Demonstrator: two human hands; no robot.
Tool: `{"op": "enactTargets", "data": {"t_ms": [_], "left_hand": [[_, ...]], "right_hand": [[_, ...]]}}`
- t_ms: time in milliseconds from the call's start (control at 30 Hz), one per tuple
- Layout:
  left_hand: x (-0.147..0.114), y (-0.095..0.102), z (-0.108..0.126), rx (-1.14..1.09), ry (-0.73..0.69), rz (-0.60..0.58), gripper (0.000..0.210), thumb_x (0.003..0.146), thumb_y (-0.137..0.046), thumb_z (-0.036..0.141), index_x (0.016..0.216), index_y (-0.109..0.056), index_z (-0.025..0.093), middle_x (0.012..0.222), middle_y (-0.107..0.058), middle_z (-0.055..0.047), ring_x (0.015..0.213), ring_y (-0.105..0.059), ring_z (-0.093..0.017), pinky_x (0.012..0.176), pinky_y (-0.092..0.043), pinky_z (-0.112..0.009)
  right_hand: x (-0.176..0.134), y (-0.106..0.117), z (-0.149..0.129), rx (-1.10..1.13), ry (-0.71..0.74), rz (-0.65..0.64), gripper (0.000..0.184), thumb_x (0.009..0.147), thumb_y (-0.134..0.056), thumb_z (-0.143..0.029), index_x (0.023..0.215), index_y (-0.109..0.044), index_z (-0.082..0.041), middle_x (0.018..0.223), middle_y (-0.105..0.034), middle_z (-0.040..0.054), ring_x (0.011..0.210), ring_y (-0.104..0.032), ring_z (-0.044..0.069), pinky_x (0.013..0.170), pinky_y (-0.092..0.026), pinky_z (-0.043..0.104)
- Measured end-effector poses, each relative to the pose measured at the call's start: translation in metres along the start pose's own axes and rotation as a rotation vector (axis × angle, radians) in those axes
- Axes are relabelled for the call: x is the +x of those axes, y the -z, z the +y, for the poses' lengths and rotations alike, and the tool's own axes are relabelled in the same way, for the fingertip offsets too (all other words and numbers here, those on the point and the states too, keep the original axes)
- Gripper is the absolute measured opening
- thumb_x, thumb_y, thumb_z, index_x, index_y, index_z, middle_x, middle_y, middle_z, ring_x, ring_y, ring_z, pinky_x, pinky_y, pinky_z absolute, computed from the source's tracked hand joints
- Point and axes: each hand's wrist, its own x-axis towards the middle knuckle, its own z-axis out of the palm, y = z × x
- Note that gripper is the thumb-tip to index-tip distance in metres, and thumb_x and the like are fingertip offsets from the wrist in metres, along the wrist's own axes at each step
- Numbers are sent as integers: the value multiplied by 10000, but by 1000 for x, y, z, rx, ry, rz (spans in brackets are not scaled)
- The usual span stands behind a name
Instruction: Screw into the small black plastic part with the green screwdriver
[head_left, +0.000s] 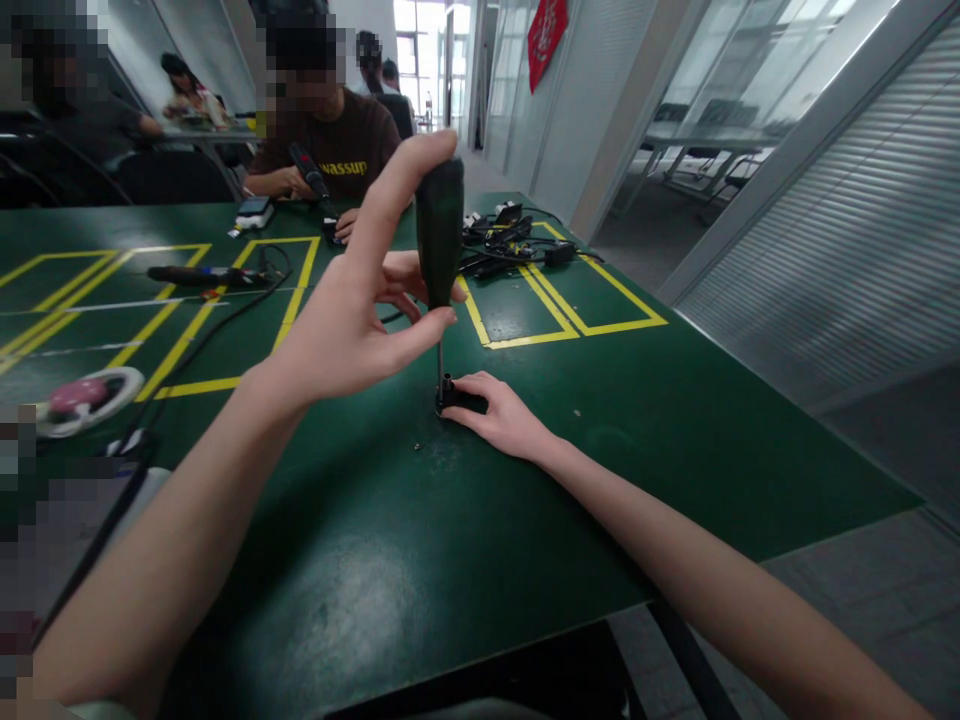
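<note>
My left hand (349,300) is closed around a screwdriver (440,225) with a thick dark handle. One finger rests on top of the handle, and the thumb presses low on its side. The thin shaft stands nearly upright, its tip down at a small black part (466,401) on the green table. My right hand (504,415) pinches that part from the right and holds it against the table top. Much of the part is hidden by my fingers, and its exact kind cannot be made out. A tiny screw-like piece (418,446) lies just in front of it.
Tangled black cables and adapters (510,240) lie beyond my hands on the green table (600,440), marked with yellow tape. A corded black tool (210,276) and a white ring-shaped object (124,390) are at left. Across the table a person (330,130) holds a power screwdriver (309,172).
</note>
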Motion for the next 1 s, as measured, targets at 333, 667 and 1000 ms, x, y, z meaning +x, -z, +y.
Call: {"op": "enactTargets", "data": {"t_ms": [333,667,1000], "left_hand": [[1,5,0,-35,25,-41,856,946,-575,263,1607,-47,394,1642,-309,-86,1065,-759,-109,856,-680,-334],[1,3,-8,-46,34,-31,941,926,-633,220,1615,-8,361,1299,-590,-37,1041,-766,-132,809,-693,-306],[0,6,-8,-35,23,33,922,933,-645,254,1634,-78,445,1775,-15,-93,994,-760,-114,790,-686,-283]], "right_hand": [[4,3,1,-28,58,-51,101,939,-751,-240,996,-735,-159,976,-734,63,926,-611,207,845,-456,332],[4,3,3,-57,90,-45,95,943,-747,-245,962,-701,-164,938,-685,56,906,-582,207,823,-447,325],[1,5,0,-45,141,-93,161,958,-730,-306,881,-677,-174,884,-658,39,862,-587,196,801,-463,321]]}}
